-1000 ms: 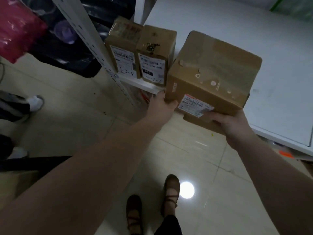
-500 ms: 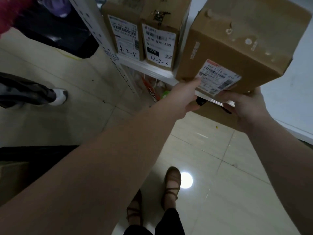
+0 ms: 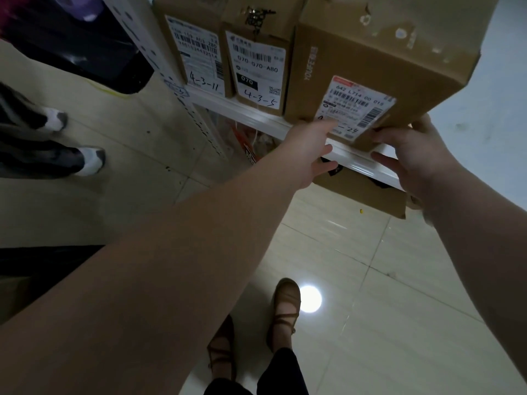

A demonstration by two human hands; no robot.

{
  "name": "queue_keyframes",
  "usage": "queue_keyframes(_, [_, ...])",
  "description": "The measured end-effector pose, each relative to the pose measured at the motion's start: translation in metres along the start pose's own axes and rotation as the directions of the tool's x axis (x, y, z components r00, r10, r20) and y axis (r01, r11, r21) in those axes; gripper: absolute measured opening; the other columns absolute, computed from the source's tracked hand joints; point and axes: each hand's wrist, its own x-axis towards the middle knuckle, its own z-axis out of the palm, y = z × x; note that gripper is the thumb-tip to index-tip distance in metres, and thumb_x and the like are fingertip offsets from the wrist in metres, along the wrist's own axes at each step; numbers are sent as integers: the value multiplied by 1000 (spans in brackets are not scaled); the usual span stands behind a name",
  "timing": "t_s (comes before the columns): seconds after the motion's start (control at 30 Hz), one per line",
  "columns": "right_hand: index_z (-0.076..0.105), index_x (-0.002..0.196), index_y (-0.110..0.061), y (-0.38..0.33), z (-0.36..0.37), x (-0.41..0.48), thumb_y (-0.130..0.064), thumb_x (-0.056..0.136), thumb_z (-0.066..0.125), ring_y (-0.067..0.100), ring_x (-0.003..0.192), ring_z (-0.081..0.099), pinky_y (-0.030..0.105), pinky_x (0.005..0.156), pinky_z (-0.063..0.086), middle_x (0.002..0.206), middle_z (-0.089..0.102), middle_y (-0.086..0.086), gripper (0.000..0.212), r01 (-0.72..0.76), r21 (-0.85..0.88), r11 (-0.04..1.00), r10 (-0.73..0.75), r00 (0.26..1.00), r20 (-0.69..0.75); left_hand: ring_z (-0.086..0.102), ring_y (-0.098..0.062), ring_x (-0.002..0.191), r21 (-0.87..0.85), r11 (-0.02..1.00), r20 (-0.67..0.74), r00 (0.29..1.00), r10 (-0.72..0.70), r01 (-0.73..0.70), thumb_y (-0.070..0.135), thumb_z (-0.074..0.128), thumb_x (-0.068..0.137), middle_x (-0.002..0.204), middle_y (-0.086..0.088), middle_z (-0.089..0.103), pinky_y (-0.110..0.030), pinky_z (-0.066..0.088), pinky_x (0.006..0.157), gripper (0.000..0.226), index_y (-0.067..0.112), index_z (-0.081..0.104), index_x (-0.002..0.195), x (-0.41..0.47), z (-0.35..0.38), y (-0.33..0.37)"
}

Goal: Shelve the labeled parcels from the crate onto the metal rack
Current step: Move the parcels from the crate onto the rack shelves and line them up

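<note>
A large brown parcel (image 3: 370, 44) with a white label ending "-24" sits at the front edge of the white metal rack shelf (image 3: 256, 115), right of two smaller labeled parcels marked 4-3-11 (image 3: 196, 52) and 4-3-5 (image 3: 256, 61). My left hand (image 3: 308, 149) lies with straight fingers against the lower front face over the label, thumb below the shelf edge. My right hand (image 3: 413, 158) touches the parcel's lower right corner with spread fingers. The crate is out of view.
The rack's white upright post (image 3: 159, 61) stands at the left with a black bin (image 3: 77, 52) behind it. A cardboard piece (image 3: 362, 192) hangs below the shelf. Another person's feet (image 3: 91, 161) stand at the left. My own feet (image 3: 285, 297) are on the tiled floor.
The large parcel moved from the air onto the shelf beside the two smaller ones. My hands shifted from carrying it underneath to resting against its front.
</note>
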Motion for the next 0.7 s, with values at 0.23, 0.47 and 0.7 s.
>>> queue_keyframes(0.23, [42,141,-26,-4,4,3,6,84,53,12,111,58,35,88,50,126,62,-7,66,-17,-26,1000,17,1000,24,49,-26,122,13,1000,14,1000,1,-1,23,56,95,137,-9,48,-41,53,80,42,14,45,135,0,-2,3])
queue_keyframes(0.47, [38,145,-28,-2,12,-12,-11,84,72,17,109,58,39,91,55,124,59,-3,72,-141,-65,988,136,988,-75,57,-19,93,98,995,-88,996,-21,30,17,54,95,107,-7,57,-37,57,83,13,11,55,106,-22,-21,5])
queue_keyframes(0.7, [58,107,-17,5,54,-80,-5,91,59,14,74,52,28,60,56,88,53,4,20,-330,42,943,332,941,-65,62,-21,96,70,995,-156,986,-53,65,20,56,94,106,-7,65,-32,55,69,18,11,59,108,-83,-67,0])
